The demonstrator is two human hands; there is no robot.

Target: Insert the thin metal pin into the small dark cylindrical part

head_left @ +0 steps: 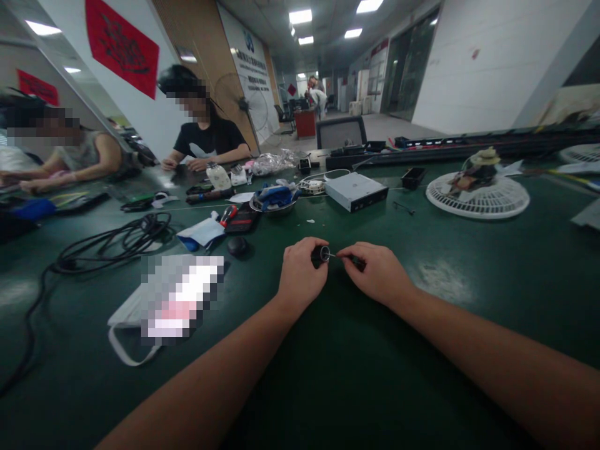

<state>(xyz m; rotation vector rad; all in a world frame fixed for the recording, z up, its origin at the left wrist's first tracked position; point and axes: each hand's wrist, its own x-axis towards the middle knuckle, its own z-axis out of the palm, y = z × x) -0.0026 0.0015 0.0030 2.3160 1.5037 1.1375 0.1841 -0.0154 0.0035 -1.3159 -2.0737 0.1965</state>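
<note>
My left hand (304,270) is closed around a small black cylinder (321,254), whose round end has a pale rim and faces my right hand. In my right hand (375,269) the fingers pinch a thin metal rod (332,254). Its tip points at the cylinder's rimmed end; whether it goes inside I cannot tell. The rest of the rod is hidden by my fingers. Both hands are just above the green tabletop (290,387).
Beyond my hands stand a silver disc drive (356,190), a bowl with blue stuff (273,203) and a white fan grille (478,197). To the left lie a black mouse (237,246), a coiled black cable (117,240) and a blurred phone-like object (182,297). Two people sit at the far left.
</note>
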